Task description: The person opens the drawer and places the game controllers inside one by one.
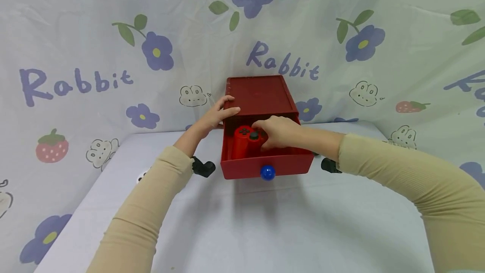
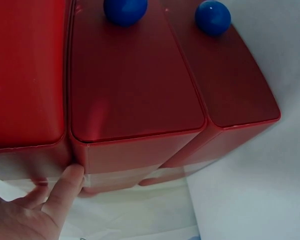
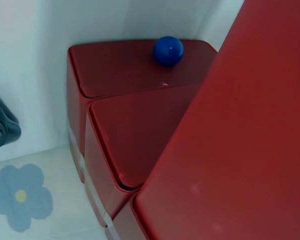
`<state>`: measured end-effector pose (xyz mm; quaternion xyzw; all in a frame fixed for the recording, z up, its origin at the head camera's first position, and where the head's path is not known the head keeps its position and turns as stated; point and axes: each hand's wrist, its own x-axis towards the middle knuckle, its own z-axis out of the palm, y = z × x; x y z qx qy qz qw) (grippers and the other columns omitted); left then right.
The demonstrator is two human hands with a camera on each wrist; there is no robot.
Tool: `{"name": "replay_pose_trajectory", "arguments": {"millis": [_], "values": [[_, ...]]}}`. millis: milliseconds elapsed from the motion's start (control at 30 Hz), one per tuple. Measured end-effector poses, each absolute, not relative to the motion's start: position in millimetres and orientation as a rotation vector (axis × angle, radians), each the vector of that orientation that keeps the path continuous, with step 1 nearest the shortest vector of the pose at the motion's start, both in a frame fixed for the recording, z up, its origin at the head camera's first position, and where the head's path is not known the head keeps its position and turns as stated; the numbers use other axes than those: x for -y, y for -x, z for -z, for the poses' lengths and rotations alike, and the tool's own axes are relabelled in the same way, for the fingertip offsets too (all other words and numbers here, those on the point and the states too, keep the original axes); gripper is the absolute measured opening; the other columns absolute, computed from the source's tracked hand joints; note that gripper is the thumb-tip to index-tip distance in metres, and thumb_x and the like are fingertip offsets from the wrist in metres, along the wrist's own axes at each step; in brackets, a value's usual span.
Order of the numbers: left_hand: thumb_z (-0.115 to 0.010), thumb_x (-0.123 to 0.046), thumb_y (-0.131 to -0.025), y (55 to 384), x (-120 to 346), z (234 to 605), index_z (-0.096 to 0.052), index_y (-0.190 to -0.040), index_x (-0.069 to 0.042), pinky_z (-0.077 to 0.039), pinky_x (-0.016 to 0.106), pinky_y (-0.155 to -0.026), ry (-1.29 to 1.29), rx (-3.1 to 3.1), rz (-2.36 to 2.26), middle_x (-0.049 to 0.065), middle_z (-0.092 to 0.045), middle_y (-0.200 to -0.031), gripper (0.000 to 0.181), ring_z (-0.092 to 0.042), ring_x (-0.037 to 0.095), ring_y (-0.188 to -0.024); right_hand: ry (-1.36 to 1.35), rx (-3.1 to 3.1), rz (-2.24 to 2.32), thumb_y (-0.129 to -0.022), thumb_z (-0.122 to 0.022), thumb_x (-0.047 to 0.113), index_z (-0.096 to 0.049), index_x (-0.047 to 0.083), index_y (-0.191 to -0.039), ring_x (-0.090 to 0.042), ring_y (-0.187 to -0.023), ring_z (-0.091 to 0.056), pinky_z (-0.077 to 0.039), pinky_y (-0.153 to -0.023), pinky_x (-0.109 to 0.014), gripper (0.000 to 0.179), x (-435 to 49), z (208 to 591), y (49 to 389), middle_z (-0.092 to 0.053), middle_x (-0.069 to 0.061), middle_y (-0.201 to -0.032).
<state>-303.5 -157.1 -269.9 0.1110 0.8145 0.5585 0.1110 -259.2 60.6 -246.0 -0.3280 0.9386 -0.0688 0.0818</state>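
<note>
A dark red drawer cabinet (image 1: 261, 94) stands at the back of the white table, its top drawer (image 1: 242, 169) pulled out by a blue knob (image 1: 267, 172) side. Inside the drawer a bright red game controller (image 1: 240, 144) is tilted up, its black D-pad and thumbstick showing. My right hand (image 1: 282, 132) reaches into the drawer and grips the controller's right part, which the hand hides. My left hand (image 1: 214, 117) rests against the cabinet's left side, thumb on its top near the front. In the left wrist view the left hand (image 2: 37, 212) has a fingertip at the cabinet's side.
Lower drawers with blue knobs (image 2: 213, 18) are closed beneath the top one. A dark controller (image 3: 0, 125) lies to the cabinet's right. A white item with black marks (image 1: 141, 177) is partly behind the left sleeve. A patterned cloth (image 1: 182, 45) hangs behind the cabinet.
</note>
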Motion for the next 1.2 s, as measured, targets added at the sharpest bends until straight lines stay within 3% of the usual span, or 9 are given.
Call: {"name": "replay_pose_trajectory", "arguments": {"millis": [433, 900, 1033, 1200], "values": [[-0.049, -0.031, -0.089, 304.4, 156.2, 270.4, -0.024, -0.135, -0.017, -0.035, 0.055, -0.096, -0.321, -2.378, -1.672, 0.012, -0.028, -0.139, 0.054, -0.038, 0.032, -0.119, 0.945, -2.795, 0.253, -0.078, -0.072, 0.03, -0.047, 0.014, -0.133, -0.019, -0.098, -0.059, -0.049, -0.086, -0.036, 0.062, -57.8, 246.6, 268.2, -0.062, -0.006, -0.113], [-0.05, -0.033, -0.088, 303.7, 156.3, 270.5, -0.025, -0.136, -0.019, -0.035, 0.054, -0.096, -0.32, -2.388, -1.66, 0.01, -0.028, -0.14, 0.056, -0.039, 0.03, -0.118, 0.914, -2.779, 0.258, -0.079, -0.071, 0.03, -0.045, 0.015, -0.135, -0.021, -0.104, -0.056, -0.046, -0.089, -0.038, 0.064, -56.3, 244.9, 271.3, -0.059, -0.007, -0.12], [-0.05, -0.035, -0.088, 303.7, 155.9, 270.5, -0.025, -0.135, -0.021, -0.036, 0.053, -0.095, -0.316, -2.392, -1.651, 0.008, -0.029, -0.139, 0.055, -0.041, 0.03, -0.116, 0.926, -2.771, 0.255, -0.081, -0.069, 0.027, -0.047, 0.014, -0.134, -0.022, -0.111, -0.053, -0.045, -0.091, -0.04, 0.059, -60.2, 235.4, 266.8, -0.056, -0.008, -0.124], [-0.051, -0.035, -0.088, 304.6, 156.1, 270.5, -0.026, -0.135, -0.022, -0.037, 0.051, -0.095, -0.305, -2.396, -1.652, 0.008, -0.029, -0.138, 0.055, -0.042, 0.028, -0.115, 0.964, -2.784, 0.301, -0.083, -0.068, 0.021, -0.052, 0.013, -0.129, -0.023, -0.108, -0.054, -0.048, -0.087, -0.037, 0.05, -70.3, 216.2, 255.8, -0.059, -0.009, -0.118]]}}
